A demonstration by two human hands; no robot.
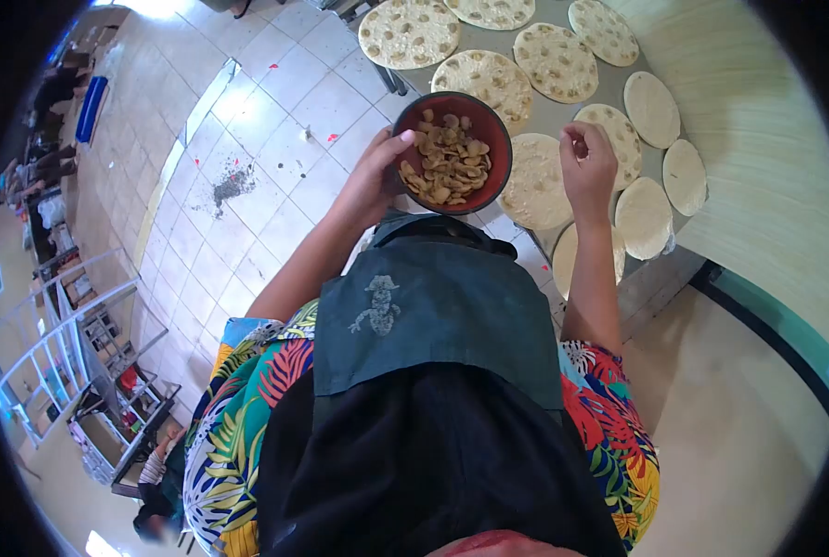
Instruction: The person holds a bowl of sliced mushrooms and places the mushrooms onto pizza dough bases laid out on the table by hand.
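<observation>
My left hand (379,172) grips the left rim of a dark bowl with a red inside (415,121), thumb over the edge. Brown flakes (453,162) lie in the bowl. My right hand (588,153) hovers over the table, near a pale round flatbread (537,182), its fingers curled together; what they hold, if anything, is too small to name. Several round breads lie on the table, some dotted with flakes, such as the spotted bread (555,63), and others plain, such as the bare bread (651,110).
A grey table (585,104) carries the breads beside a pale wooden panel (744,130). Tiled floor (275,200) with a dark spill (233,186) lies to the left. A metal rack (62,325) and a seated person (162,483) are at the lower left.
</observation>
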